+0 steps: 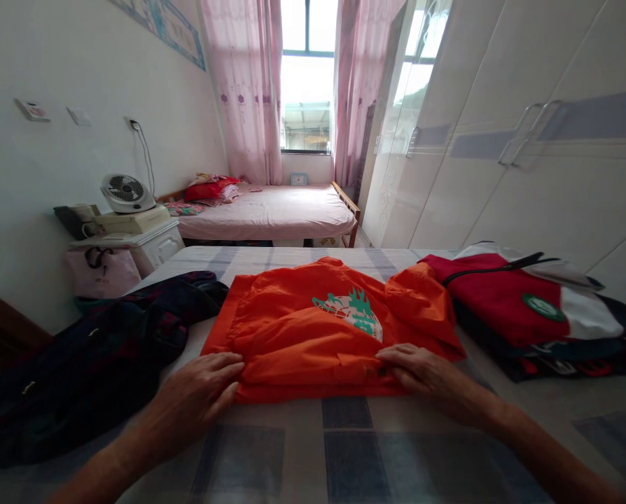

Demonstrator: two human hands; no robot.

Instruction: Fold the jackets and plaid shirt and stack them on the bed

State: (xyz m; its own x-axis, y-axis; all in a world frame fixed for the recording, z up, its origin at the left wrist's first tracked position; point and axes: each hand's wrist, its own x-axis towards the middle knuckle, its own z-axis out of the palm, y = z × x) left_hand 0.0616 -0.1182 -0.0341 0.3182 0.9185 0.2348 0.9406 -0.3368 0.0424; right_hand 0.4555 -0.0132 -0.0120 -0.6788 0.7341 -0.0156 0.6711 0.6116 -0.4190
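An orange jacket [286,329] with a green and white print lies partly folded on the striped bedsheet in front of me. My left hand [202,385] rests at its near left corner, fingers laid over the cloth and the thumb apart from them. At the near right edge, my right hand [412,371] has its fingers bent and pressed together on the orange fabric, pinching it. One orange sleeve [423,294] is bunched toward the right, close to the stacked clothes.
Dark clothing [108,357] lies rumpled to the left. A clothes stack [517,301] with a red and white jacket on top sits at right. Beyond are a pink-covered bed [286,210], a small fan [127,192] on a cabinet, and a white wardrobe [491,126].
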